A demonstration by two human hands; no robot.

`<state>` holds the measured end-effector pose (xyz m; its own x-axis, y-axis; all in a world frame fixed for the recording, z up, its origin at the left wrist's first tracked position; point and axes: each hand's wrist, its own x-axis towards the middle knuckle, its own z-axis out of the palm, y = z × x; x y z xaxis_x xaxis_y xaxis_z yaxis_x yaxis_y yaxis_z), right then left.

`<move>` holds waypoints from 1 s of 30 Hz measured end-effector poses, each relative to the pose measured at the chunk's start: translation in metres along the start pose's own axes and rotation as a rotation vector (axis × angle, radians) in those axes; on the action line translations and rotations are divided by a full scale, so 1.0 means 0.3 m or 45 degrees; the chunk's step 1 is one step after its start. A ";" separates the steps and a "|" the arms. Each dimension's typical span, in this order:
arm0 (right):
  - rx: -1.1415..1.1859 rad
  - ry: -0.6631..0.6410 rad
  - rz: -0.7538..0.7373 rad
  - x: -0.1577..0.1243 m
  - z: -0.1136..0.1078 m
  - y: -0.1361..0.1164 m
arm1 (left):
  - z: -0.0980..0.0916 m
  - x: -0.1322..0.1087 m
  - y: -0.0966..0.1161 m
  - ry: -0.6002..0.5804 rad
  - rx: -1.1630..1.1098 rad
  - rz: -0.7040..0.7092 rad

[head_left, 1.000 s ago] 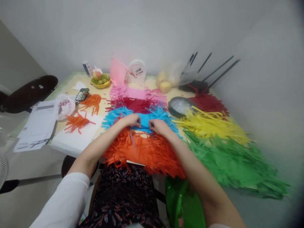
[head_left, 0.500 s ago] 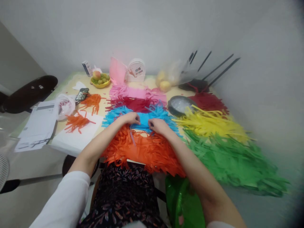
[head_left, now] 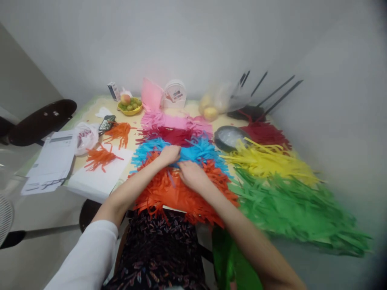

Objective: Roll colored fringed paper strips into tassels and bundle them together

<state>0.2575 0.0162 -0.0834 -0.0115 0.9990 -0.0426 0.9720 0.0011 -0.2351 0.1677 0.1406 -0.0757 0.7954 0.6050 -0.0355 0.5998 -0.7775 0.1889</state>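
Observation:
My left hand (head_left: 170, 155) is closed at the front edge of the blue fringed paper (head_left: 193, 153), its knuckles up. Just to its right and nearer to me, my right hand (head_left: 191, 174) is curled, its fingertips close to the left hand. Too little of the fingertips shows to tell what is pinched in them. Under my wrists spreads the orange fringed paper (head_left: 169, 193), with a thin purple strip (head_left: 171, 178) lying on it. Dark red fringed paper (head_left: 169, 135) and pink fringed paper (head_left: 175, 121) lie in rows behind the blue one.
To the right lie yellow (head_left: 272, 163) and green fringed paper (head_left: 302, 209), beside a dark bowl (head_left: 222, 141). On the left are orange tassels (head_left: 101, 157), a phone (head_left: 108, 122), a plastic bag (head_left: 86, 139) and papers (head_left: 54, 157). A yellow fruit bowl (head_left: 130, 112) stands behind.
Both hands have come together, the right one moving left and toward me. The gap of blue paper between them has closed. The view has shifted slightly.

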 end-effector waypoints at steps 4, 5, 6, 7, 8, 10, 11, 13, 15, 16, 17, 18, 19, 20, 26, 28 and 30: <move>0.054 0.030 0.026 0.054 0.091 -0.052 | -0.083 -0.042 -0.010 0.252 -0.011 -0.024; 0.067 0.045 0.063 0.071 0.106 -0.044 | -0.107 -0.055 -0.022 0.347 -0.029 -0.042; 0.081 0.059 0.102 0.086 0.116 -0.032 | -0.132 -0.068 -0.041 0.465 -0.069 -0.065; 0.099 0.071 0.138 0.097 0.122 -0.017 | -0.157 -0.078 -0.067 0.599 -0.134 -0.091; 0.117 0.081 0.170 0.105 0.124 -0.003 | -0.185 -0.085 -0.101 0.743 -0.225 -0.122; 0.157 0.094 0.218 0.112 0.119 0.022 | -0.253 -0.091 -0.193 0.995 -0.470 -0.227; 0.177 0.099 0.234 0.114 0.115 0.031 | -0.295 -0.094 -0.248 1.080 -0.603 -0.315; 0.217 0.112 0.260 0.117 0.103 0.046 | -0.402 -0.108 -0.367 1.218 -0.863 -0.566; 0.250 0.124 0.286 0.121 0.086 0.057 | -0.528 -0.143 -0.475 1.295 -0.907 -0.693; 0.263 0.129 0.299 0.122 0.075 0.062 | -0.591 -0.170 -0.515 1.359 -0.894 -0.754; 0.274 0.132 0.312 0.121 0.059 0.067 | -0.649 -0.201 -0.542 1.458 -0.820 -0.832; 0.282 0.134 0.322 0.115 0.038 0.069 | -0.697 -0.236 -0.552 1.590 -0.675 -0.863; 0.289 0.136 0.324 0.105 0.011 0.068 | -0.729 -0.273 -0.545 1.695 -0.500 -0.829; 0.294 0.140 0.322 0.088 -0.022 0.061 | -0.744 -0.309 -0.519 1.717 -0.325 -0.737; 0.461 0.836 0.038 -0.109 -0.236 -0.145 | -0.520 -0.446 -0.181 0.713 0.175 -0.117; 0.461 0.981 -0.258 -0.148 -0.247 -0.238 | -0.420 -0.469 -0.089 0.587 0.186 -0.035; 0.406 0.943 -0.390 -0.145 -0.221 -0.298 | -0.354 -0.496 -0.027 0.528 0.172 0.046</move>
<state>0.1868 -0.0244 0.0038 0.0016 0.7279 0.6857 0.8374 0.3738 -0.3988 0.0354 0.0753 0.0323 0.7304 0.5734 0.3711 0.6003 -0.7981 0.0516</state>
